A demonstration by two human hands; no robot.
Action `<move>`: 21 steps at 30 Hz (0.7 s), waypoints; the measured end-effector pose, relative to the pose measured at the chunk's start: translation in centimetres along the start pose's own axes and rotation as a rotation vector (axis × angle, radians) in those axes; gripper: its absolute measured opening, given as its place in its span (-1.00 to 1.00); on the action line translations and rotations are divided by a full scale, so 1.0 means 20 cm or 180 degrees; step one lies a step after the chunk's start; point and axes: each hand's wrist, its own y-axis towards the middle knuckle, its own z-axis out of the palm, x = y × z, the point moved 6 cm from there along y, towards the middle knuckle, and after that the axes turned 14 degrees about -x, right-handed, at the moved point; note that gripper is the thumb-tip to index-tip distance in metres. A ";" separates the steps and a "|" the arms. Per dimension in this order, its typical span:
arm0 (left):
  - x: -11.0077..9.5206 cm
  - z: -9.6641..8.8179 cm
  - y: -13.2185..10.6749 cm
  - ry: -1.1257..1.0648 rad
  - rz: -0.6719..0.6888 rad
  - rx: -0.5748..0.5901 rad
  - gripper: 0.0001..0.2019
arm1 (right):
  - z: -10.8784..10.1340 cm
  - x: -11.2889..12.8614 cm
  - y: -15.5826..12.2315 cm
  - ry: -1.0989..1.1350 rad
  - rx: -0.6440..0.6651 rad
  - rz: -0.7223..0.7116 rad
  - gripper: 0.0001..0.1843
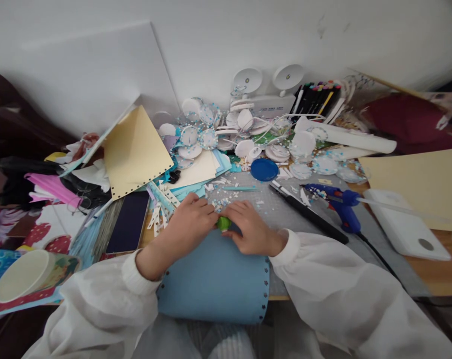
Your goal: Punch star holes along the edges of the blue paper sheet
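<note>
Left hand [190, 223] and right hand [249, 228] both pinch a small green round piece [223, 223] at the far edge of a light-blue perforated paper sheet [214, 279], apparently mid-pressing, which calls for steady fingertips.

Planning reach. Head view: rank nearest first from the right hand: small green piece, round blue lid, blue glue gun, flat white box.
1. Small green piece, touching the right hand.
2. Round blue lid, beyond.
3. Blue glue gun, rightward.
4. Flat white box, far right.

A wooden desk [437, 279] is set against a plain white wall [248, 35], evenly lit, with a large white board [95, 75] leaned on it at the left.
</note>
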 end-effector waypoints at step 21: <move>-0.01 0.08 0.04 -0.0277 -0.0278 0.0189 -0.61 | -0.01 0.02 0.00 -0.0107 -0.0134 -0.0040 -0.85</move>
